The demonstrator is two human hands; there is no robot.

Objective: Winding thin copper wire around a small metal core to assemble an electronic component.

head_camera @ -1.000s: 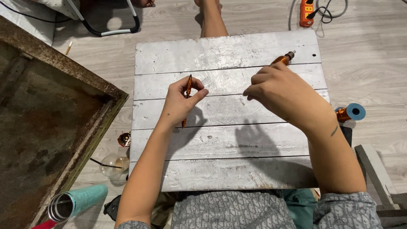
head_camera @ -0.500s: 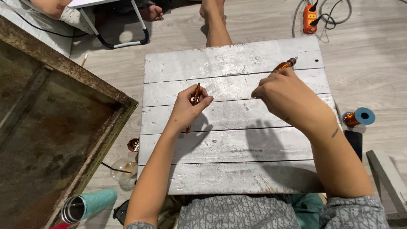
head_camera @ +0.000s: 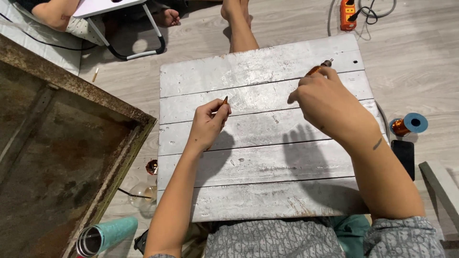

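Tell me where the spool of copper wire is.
In the head view, the spool of copper wire lies on the floor right of the white plank board, just above a black phone.

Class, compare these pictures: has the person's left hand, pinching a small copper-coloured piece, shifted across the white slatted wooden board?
Barely. The left hand stays over the board's second gap, only edging slightly right along it; most apparent shift is camera movement.

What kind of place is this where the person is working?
Probably a home floor used as a small workshop. A white plank board rests over the person's lap, a spool of copper wire and an orange power strip lie on the wood floor.
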